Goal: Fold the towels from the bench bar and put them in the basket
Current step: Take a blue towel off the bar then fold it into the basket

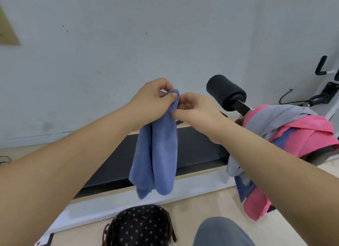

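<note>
1. Pale grey wall (165, 34) fills the upper frame; a long black padded worktop (200, 148) crosses the middle over a light floor.
2. At centre frame the left hand (154, 100) pinches the top corner of a soft blue terry towel (157, 154). The right hand (194, 111), touching it on the right, nips the towel's edge just below with curled fingers.
3. That towel hangs in loose vertical folds in front of the worktop, above the basket, so its folding looks begun but not finished.
4. A dark, dotted fabric-lined basket (139, 223) sits at bottom centre. I see no towel in the part that shows, so little or nothing looks stowed yet.
5. At right, a heap drapes over the bench bar below a black foam roller (225, 91): a pink towel (315, 135), a grey towel (286, 115) and a second blue towel (282, 135).
6. Count: one towel in hand; at least three in the heap, though the pink may be two pieces, which I cannot tell; one basket; one roller.
7. Left to do, by my judgement: finish this fold, put the towel in the basket, then fold the whole heap.
</note>
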The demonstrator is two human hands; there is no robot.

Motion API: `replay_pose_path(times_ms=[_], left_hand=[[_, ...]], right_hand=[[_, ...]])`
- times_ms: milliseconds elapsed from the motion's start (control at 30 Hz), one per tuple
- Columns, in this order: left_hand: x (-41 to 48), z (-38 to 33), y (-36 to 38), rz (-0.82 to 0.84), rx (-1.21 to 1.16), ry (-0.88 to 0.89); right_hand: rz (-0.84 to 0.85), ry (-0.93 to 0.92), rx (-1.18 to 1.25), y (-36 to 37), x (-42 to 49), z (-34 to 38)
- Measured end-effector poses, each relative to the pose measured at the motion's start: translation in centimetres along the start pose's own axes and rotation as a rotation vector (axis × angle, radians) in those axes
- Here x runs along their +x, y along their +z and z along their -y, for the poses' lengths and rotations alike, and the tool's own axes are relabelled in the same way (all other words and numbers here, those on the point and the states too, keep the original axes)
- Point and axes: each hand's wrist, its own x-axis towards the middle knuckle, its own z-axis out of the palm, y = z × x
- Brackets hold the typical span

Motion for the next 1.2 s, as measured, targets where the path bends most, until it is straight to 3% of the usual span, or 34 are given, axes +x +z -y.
replay_pose_path(times_ms=[67, 267, 533, 700, 833, 933, 1033, 1067, 1200], left_hand=[[-2.3, 1.0, -3.1, 0.006, 0.01, -0.014], [-8.6, 4.8, -9.8, 0.014, 0.04, -0.053], [-10.7, 7.3, -10.2, -0.035, 0.054, -0.034], [-9.9, 7.6, -7.9, 0.094, -0.017, -0.048], [-8.9, 7.8, -7.1, 0.111, -0.047, -0.004], [-8.2, 8.3, -7.0, 0.085, 0.002, 0.013], [-7.4, 9.0, -7.0, 0.079, 0.142, 0.036], [-7.3, 9.4, -7.0, 0.08, 0.2, 0.04], [-7.3, 11.7, -7.3, 0.092, 0.393, -0.007]], right_hand=[[0.016, 0.022, 0.103, 2.3, 0.5, 0.6], [0.334, 0.032, 0.174, 9.2, -0.1, 2.6], [0.136, -0.038, -0.315, 13.4, -1.7, 1.3], [0.275, 0.069, 0.009, 12.3, -3.0, -0.5], [0.098, 0.046, -0.039, 11.4, -1.5, -1.9], [-0.019, 0.001, -0.39, 10.4, 0.3, -2.9], [-0.014, 0.114, -0.692, 10.0, 1.1, -4.0], [-0.034, 0.154, -0.679, 9.8, 1.5, -4.5], [-0.207, 0.287, -0.215, 9.7, 2.8, -5.6]])
